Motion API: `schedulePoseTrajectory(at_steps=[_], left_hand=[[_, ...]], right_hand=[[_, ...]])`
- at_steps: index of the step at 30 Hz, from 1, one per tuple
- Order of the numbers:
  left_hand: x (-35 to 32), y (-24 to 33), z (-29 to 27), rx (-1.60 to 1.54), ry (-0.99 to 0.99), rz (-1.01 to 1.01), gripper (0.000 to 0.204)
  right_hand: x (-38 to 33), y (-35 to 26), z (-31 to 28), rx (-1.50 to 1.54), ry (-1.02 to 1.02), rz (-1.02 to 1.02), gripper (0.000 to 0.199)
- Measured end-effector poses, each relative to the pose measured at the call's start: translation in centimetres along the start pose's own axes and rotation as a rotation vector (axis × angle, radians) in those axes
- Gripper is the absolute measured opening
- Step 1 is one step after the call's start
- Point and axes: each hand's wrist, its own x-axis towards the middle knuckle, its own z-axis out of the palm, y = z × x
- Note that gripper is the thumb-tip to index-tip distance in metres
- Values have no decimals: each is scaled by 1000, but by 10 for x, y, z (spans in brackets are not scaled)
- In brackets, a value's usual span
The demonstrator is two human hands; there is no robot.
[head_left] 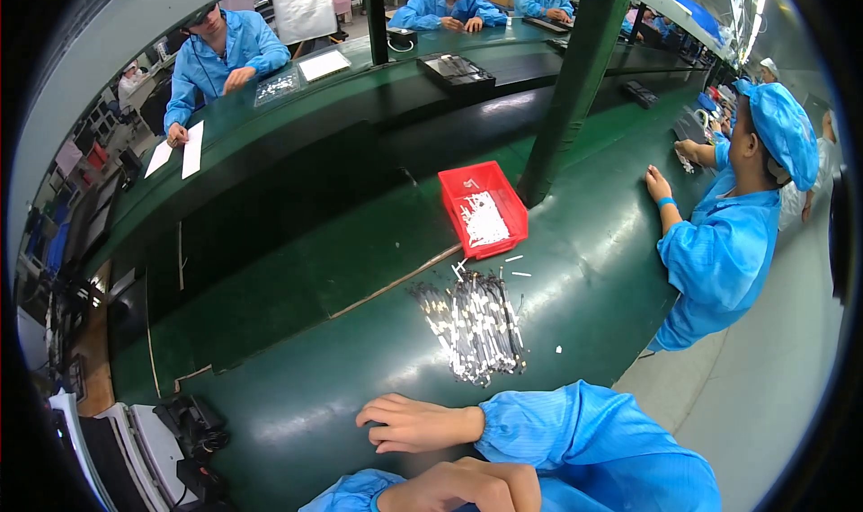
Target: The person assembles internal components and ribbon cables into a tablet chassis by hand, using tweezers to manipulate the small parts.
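My right hand (418, 424) reaches in from the right and rests over the green tabletop, palm down. Its fingers are loosely curled and a little apart, and I see nothing in them. Closer to me, my left hand (467, 487) lies bent across the lower edge, below the right wrist. Its fingertips are hidden. Beyond my hands lies a pile of thin black strips with white and gold parts (481, 323), looking like small flat cables. Just behind it stands a red plastic bin (447, 197) holding many small white pieces (485, 220).
Several loose white slips (513, 258) lie beside the bin. A green post (566, 98) rises behind it. Black adapters with cords (193, 427) lie at the left. A person in blue (728, 233) works at the right; others sit across the bench. A black tray (456, 71) stands farther back.
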Motion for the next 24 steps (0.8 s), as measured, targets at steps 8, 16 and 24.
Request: schedulePoseTrajectory(at_steps=[8,16,24], left_hand=[[5,13,-4,-138,1,-174,23],[5,8,3,-28,94,-54,17],[-5,12,9,-137,237,-157,18]], right_hand=[[-2,0,1,6,-35,7,13],[0,-1,12,-303,37,-94,15],[3,1,12,-332,62,-67,13]])
